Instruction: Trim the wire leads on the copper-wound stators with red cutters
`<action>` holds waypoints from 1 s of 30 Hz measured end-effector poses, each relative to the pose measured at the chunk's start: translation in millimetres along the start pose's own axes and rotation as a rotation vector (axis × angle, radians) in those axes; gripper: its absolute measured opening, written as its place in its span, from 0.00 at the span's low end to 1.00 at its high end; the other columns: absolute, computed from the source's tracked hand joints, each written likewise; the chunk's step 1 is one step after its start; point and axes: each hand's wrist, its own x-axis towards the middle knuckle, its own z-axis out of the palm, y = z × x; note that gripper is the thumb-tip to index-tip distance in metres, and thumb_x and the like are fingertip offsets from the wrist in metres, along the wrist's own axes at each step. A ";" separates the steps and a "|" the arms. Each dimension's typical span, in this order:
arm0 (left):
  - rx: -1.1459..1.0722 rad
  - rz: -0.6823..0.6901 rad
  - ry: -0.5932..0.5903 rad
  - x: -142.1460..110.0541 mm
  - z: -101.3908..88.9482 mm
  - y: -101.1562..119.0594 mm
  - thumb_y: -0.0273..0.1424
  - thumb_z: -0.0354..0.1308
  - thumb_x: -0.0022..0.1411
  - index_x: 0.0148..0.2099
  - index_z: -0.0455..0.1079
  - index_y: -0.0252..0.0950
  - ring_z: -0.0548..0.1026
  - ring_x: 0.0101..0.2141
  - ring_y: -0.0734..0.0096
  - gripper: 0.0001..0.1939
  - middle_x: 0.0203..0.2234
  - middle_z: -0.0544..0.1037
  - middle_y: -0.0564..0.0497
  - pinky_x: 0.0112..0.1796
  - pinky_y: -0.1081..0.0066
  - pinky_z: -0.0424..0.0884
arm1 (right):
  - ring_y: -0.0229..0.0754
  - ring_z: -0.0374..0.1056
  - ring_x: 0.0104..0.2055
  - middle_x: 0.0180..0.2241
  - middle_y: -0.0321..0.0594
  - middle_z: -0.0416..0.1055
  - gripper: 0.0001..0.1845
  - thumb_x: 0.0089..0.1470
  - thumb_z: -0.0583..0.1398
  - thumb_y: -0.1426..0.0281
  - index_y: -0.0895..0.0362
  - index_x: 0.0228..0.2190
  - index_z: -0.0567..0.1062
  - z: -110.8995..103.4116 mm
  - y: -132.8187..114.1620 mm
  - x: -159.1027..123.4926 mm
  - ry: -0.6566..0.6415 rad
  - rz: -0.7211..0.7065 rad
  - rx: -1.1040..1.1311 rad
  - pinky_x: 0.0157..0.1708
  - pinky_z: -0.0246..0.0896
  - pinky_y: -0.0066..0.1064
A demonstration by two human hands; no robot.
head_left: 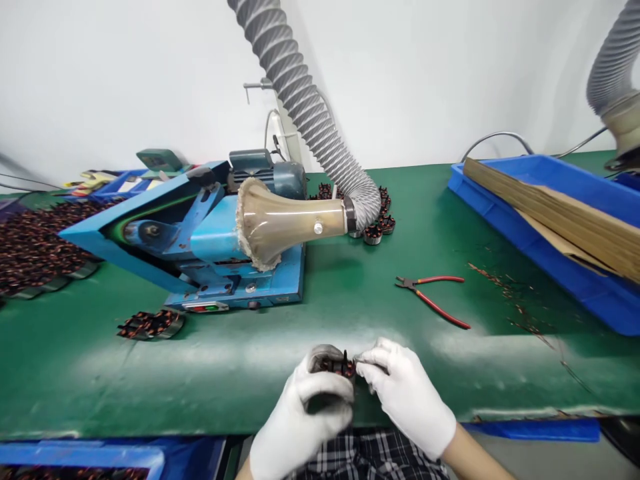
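Note:
My left hand [313,407], in a white glove, is wrapped round a small motor stator [344,367] with copper windings and dark insulation, just above the front part of the green bench. At the stator's right edge, my gloved right hand [400,383] has its thumb and forefinger closed in a pinch. What lies between those fingertips is too small to tell. Red-handled cutting pliers [433,297] lie with handles spread, beyond my right hand. The left fingers hide much of the stator.
A blue belt-driven machine [240,247] with a suction hose [310,113] stands ahead. Stators [150,325] sit beside it, with many more [40,247] at far left. Wire scraps [515,303] lie near a blue tray [475,187] holding cardboard [560,210]. The green bench [225,380] ends before my lap.

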 end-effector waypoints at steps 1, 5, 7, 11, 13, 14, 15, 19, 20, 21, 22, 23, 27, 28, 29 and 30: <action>0.058 0.030 0.038 -0.8 4.6 -4.1 0.20 0.55 0.52 0.40 0.67 0.40 0.70 0.41 0.66 0.13 0.39 0.69 0.48 0.41 0.68 0.71 | 0.35 0.58 0.21 0.19 0.34 0.59 0.12 0.49 0.52 0.69 0.58 0.18 0.67 1.7 3.4 1.7 -0.055 0.048 0.027 0.23 0.55 0.27; 0.377 0.128 0.155 -6.3 23.2 -20.5 0.15 0.48 0.52 0.52 0.59 0.38 0.67 0.47 0.61 0.25 0.44 0.67 0.43 0.45 0.59 0.68 | 0.34 0.54 0.15 0.13 0.29 0.53 0.14 0.51 0.51 0.63 0.57 0.19 0.61 5.2 20.5 12.5 -0.381 0.252 0.160 0.15 0.52 0.25; 0.385 0.059 0.098 -7.6 27.1 -25.6 0.15 0.51 0.50 0.50 0.59 0.38 0.64 0.50 0.58 0.25 0.44 0.68 0.44 0.48 0.55 0.65 | 0.34 0.54 0.15 0.13 0.30 0.54 0.13 0.51 0.52 0.63 0.58 0.20 0.64 3.3 25.6 18.8 -0.428 0.239 0.106 0.15 0.51 0.25; 0.289 -0.165 -0.032 -6.3 24.0 -30.6 0.22 0.62 0.44 0.48 0.58 0.38 0.60 0.54 0.55 0.28 0.46 0.68 0.46 0.52 0.53 0.60 | 0.34 0.55 0.19 0.21 0.36 0.62 0.08 0.50 0.55 0.71 0.60 0.25 0.72 -8.2 19.8 29.4 -0.449 0.101 -0.101 0.21 0.51 0.26; 0.282 -0.194 -0.056 -5.5 21.0 -32.5 0.23 0.63 0.44 0.48 0.58 0.39 0.60 0.54 0.55 0.28 0.47 0.68 0.46 0.53 0.53 0.58 | 0.35 0.57 0.22 0.27 0.38 0.63 0.08 0.49 0.55 0.76 0.58 0.28 0.75 -19.0 13.2 32.5 -0.480 -0.116 -0.417 0.23 0.50 0.27; 0.280 -0.195 -0.063 -5.1 19.7 -33.3 0.24 0.63 0.45 0.48 0.59 0.39 0.59 0.54 0.56 0.28 0.47 0.68 0.46 0.53 0.53 0.57 | 0.35 0.57 0.22 0.28 0.39 0.63 0.11 0.48 0.54 0.78 0.56 0.29 0.75 -26.5 11.0 33.4 -0.506 -0.230 -0.599 0.23 0.50 0.27; 0.278 -0.195 -0.069 -4.7 18.5 -33.5 0.24 0.63 0.45 0.48 0.59 0.39 0.59 0.55 0.56 0.28 0.48 0.68 0.46 0.54 0.53 0.57 | 0.36 0.58 0.21 0.28 0.39 0.64 0.13 0.48 0.53 0.80 0.55 0.31 0.76 -35.8 10.1 34.1 -0.527 -0.322 -0.760 0.23 0.50 0.27; 0.277 -0.228 -0.119 0.2 13.2 -24.8 0.25 0.64 0.44 0.47 0.60 0.38 0.60 0.53 0.56 0.27 0.47 0.67 0.45 0.53 0.55 0.57 | 0.39 0.65 0.27 0.27 0.40 0.67 0.16 0.55 0.49 0.75 0.54 0.31 0.77 -89.4 26.5 39.5 -0.507 -0.430 -0.874 0.29 0.58 0.27; 0.281 -0.244 -0.127 2.5 11.9 -19.8 0.26 0.65 0.44 0.48 0.59 0.38 0.61 0.53 0.56 0.28 0.48 0.66 0.45 0.52 0.56 0.59 | 0.40 0.66 0.30 0.29 0.41 0.69 0.17 0.57 0.48 0.73 0.54 0.32 0.77 -103.9 35.3 42.7 -0.440 -0.425 -0.871 0.33 0.60 0.28; 0.289 -0.254 -0.124 5.1 11.0 -14.1 0.27 0.65 0.44 0.49 0.59 0.39 0.60 0.53 0.56 0.29 0.49 0.65 0.45 0.52 0.57 0.60 | 0.41 0.67 0.33 0.32 0.41 0.70 0.18 0.57 0.48 0.71 0.53 0.32 0.77 -117.0 45.2 46.5 -0.322 -0.402 -0.905 0.36 0.61 0.29; 0.305 -0.255 -0.115 7.9 10.7 -8.2 0.28 0.63 0.46 0.50 0.59 0.39 0.60 0.53 0.57 0.28 0.50 0.64 0.45 0.51 0.57 0.60 | 0.44 0.67 0.36 0.36 0.42 0.70 0.17 0.57 0.49 0.67 0.53 0.34 0.76 -127.6 55.5 50.8 -0.149 -0.353 -0.960 0.38 0.61 0.32; 0.330 -0.246 -0.107 10.8 11.1 -2.6 0.28 0.61 0.49 0.50 0.59 0.40 0.59 0.53 0.57 0.25 0.52 0.62 0.46 0.51 0.58 0.60 | 0.48 0.66 0.39 0.41 0.47 0.69 0.17 0.56 0.50 0.62 0.56 0.39 0.75 -135.1 65.8 55.0 -0.007 -0.309 -1.014 0.39 0.60 0.36; 0.437 -0.228 -0.156 20.4 18.6 8.4 0.25 0.50 0.59 0.42 0.65 0.41 0.65 0.48 0.59 0.10 0.47 0.67 0.49 0.46 0.56 0.63 | 0.58 0.60 0.46 0.47 0.59 0.62 0.34 0.52 0.52 0.51 0.66 0.50 0.65 -133.5 93.9 64.1 0.298 -0.221 -1.239 0.43 0.56 0.45; 0.442 -0.244 -0.180 21.9 20.7 7.9 0.25 0.49 0.59 0.41 0.66 0.40 0.67 0.45 0.59 0.09 0.45 0.68 0.49 0.44 0.56 0.65 | 0.57 0.61 0.44 0.45 0.57 0.64 0.34 0.52 0.52 0.50 0.65 0.49 0.66 -128.5 96.7 63.5 0.326 -0.182 -1.284 0.41 0.56 0.44; 0.437 -0.260 -0.198 22.9 22.2 6.7 0.26 0.49 0.59 0.40 0.66 0.40 0.68 0.43 0.59 0.08 0.44 0.69 0.49 0.42 0.57 0.66 | 0.57 0.62 0.42 0.41 0.56 0.66 0.32 0.53 0.50 0.50 0.64 0.47 0.67 -123.5 98.2 62.0 0.345 -0.132 -1.314 0.39 0.57 0.43; 0.422 -0.270 -0.207 23.3 23.0 5.1 0.26 0.49 0.59 0.40 0.66 0.40 0.68 0.41 0.60 0.08 0.43 0.69 0.49 0.41 0.58 0.66 | 0.56 0.63 0.39 0.38 0.54 0.67 0.31 0.54 0.49 0.50 0.63 0.46 0.69 -119.4 98.8 60.0 0.362 -0.079 -1.334 0.36 0.57 0.42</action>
